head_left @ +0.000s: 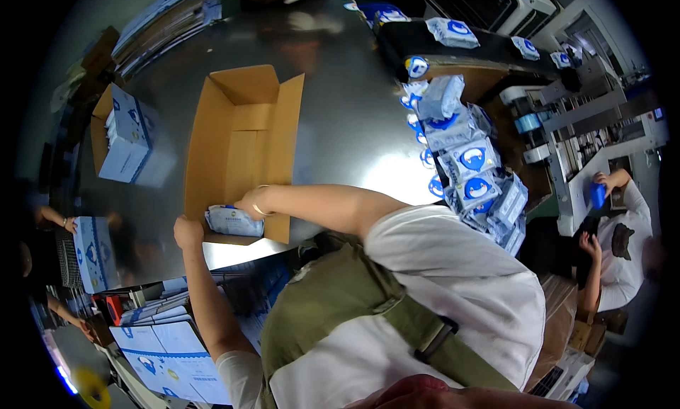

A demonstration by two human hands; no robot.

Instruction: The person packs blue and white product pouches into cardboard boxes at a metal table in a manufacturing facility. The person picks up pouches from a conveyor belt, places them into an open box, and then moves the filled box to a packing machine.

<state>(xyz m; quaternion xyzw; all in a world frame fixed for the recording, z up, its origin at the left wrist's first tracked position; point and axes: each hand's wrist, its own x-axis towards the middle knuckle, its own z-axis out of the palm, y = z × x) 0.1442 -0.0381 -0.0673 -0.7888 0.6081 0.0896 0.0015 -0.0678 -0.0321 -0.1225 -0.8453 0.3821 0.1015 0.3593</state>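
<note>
An open cardboard box stands on the metal table in front of me, its flaps raised and its brown inside showing. One soft white-and-blue packet lies at the near end of the box. My right hand reaches over the box's right side and grips the upper right end of this packet, with the fingertips partly hidden. My left hand is closed on the box's near left edge. To the right, a pile of similar packets sits at the table's edge.
A packed blue-and-white carton stands at the left, another carton beside a person's hand. Flattened cartons are stacked below left. A conveyor carries packets at the back right. A co-worker holds something blue at the right.
</note>
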